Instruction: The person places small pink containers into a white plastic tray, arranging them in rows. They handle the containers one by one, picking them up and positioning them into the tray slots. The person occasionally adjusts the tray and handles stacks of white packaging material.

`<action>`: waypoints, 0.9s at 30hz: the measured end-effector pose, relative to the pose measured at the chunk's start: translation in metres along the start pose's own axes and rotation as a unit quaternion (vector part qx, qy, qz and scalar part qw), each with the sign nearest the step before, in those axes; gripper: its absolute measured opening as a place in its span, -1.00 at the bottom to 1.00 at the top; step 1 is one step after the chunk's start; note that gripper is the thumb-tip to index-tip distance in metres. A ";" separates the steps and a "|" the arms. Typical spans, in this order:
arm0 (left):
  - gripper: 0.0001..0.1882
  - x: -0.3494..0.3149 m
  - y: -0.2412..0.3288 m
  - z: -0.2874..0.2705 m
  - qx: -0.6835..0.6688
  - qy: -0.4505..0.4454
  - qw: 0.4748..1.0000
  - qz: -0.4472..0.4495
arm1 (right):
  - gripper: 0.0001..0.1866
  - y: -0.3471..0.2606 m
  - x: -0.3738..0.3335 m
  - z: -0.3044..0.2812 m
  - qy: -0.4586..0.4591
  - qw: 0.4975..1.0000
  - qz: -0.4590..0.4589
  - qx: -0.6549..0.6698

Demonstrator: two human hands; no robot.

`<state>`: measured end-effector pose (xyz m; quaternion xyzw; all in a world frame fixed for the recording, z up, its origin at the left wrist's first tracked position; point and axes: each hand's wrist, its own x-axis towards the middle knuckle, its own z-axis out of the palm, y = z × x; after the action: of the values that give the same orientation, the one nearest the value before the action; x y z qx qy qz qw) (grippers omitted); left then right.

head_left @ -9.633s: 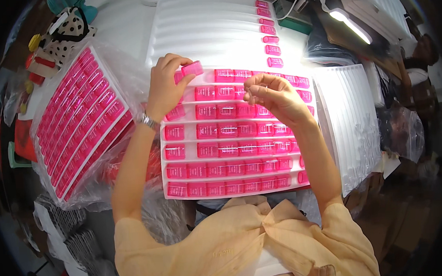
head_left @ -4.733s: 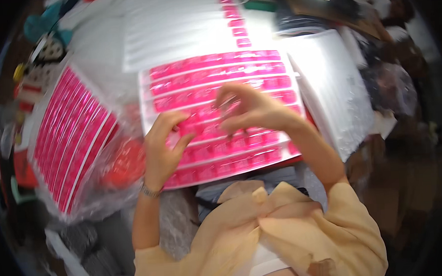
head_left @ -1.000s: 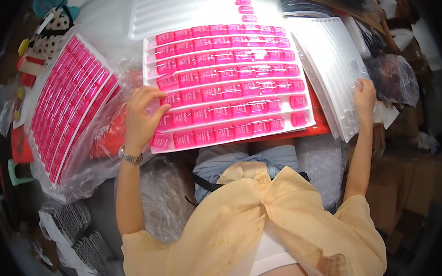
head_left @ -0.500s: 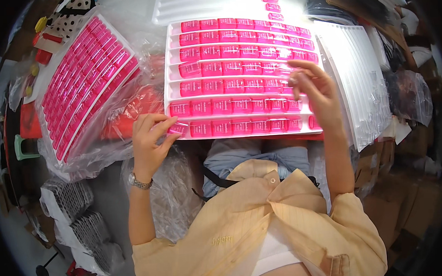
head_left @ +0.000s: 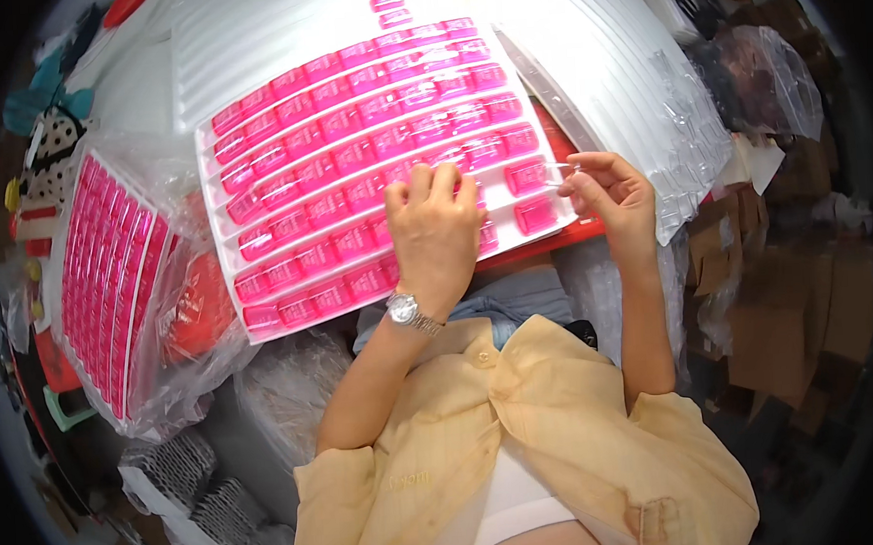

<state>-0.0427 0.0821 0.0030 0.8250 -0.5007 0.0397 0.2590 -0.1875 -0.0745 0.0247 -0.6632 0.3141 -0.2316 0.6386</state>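
Note:
A white ridged tray (head_left: 218, 217) lies tilted in front of me, with rows of small glossy pink rectangular pieces (head_left: 335, 125) in its channels. My left hand (head_left: 437, 228), wearing a metal watch (head_left: 404, 309), is over the tray's lower rows. Its fingers are bent down among the pink pieces, and whatever is under the fingertips is hidden. At the tray's right edge my right hand (head_left: 615, 199) pinches something thin and pale between thumb and forefinger, too small to make out. Beside it, two pink pieces (head_left: 533, 214) sit at the right end of the lower rows, past a gap.
On the left, another filled tray of pink pieces (head_left: 111, 280) rests in clear plastic wrap. White ridged trays (head_left: 604, 76) lie at the right, and one more white tray (head_left: 247, 46) lies behind, with several pink pieces. Cardboard boxes (head_left: 784, 304) stand at far right.
My left hand has moved right from the tray's lower left corner onto its lower rows. The right hand has come down to the tray's right edge. My view has turned, so the tray appears tilted.

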 end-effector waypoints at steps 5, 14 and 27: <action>-0.66 0.006 -0.008 0.003 -0.169 -0.001 0.985 0.040 | -0.80 0.014 -0.001 0.015 -0.049 0.997 0.012 0.055; -0.68 0.015 -0.004 0.013 -0.060 -0.012 0.997 0.052 | -0.64 -0.030 -0.004 -0.024 0.119 0.862 -0.215 -0.442; -0.70 -0.009 -0.022 0.003 -0.060 -0.020 0.998 0.024 | -0.74 0.032 -0.015 -0.088 0.230 0.709 -0.210 -0.633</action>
<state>-0.0294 0.0963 -0.0114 0.7964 -0.5266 -0.0008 0.2973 -0.2637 -0.1252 0.0012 -0.8871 0.3770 -0.2516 -0.0875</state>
